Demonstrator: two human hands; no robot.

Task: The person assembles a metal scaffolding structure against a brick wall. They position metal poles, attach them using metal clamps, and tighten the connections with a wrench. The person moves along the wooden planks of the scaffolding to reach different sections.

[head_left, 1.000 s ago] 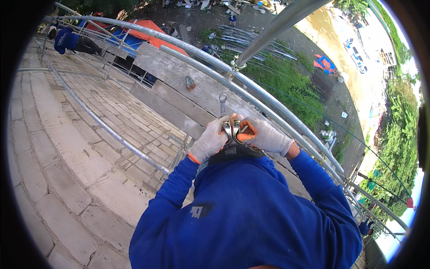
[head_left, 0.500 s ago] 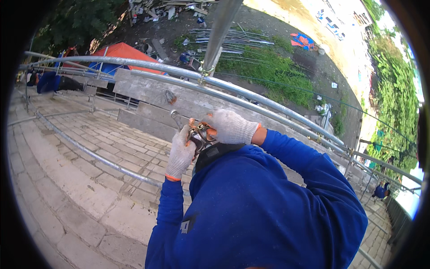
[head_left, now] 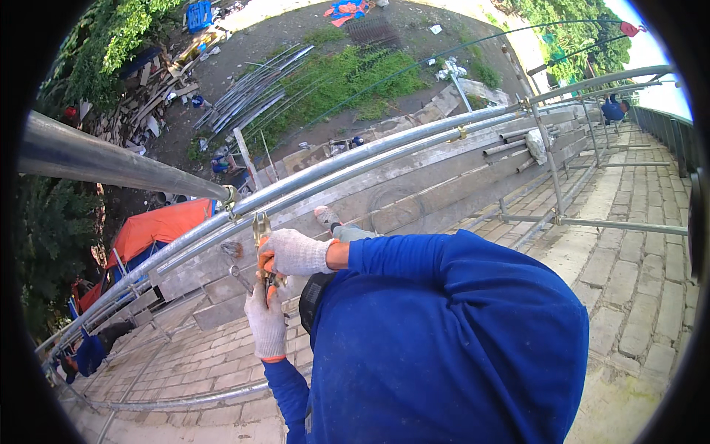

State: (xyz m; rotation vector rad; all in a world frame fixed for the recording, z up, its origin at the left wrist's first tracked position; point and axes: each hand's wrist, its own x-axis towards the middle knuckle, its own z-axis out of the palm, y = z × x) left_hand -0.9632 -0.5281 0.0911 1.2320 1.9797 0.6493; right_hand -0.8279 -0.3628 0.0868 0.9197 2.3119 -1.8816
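Observation:
White work gloves with orange palms cover both my hands. My right hand (head_left: 299, 252) is closed round a metal scaffold clamp (head_left: 260, 224), whose brassy upper end sticks out above the fingers near the guard rails. Just below it my left hand (head_left: 265, 320) grips a wrench (head_left: 238, 275) with a ring-shaped end pointing up and left. The left fingertips also meet the lower metal part of the clamp (head_left: 275, 280). My fingers hide much of the clamp. A dark belt or pouch (head_left: 314, 294) shows at my waist, beside the hands.
Guard rails (head_left: 355, 153) run past the wooden planks (head_left: 296, 214), joined to a thick pole (head_left: 126, 159) at left. A coil of wire (head_left: 398, 209) and short pipes (head_left: 518, 137) lie on the planks. A brick wall (head_left: 636, 296) is nearby; people work at far left and far right.
My view has swung to the right, showing more planks and my foot. The clamp has moved from close to my waist out toward the rails, still in my hands with the wrench.

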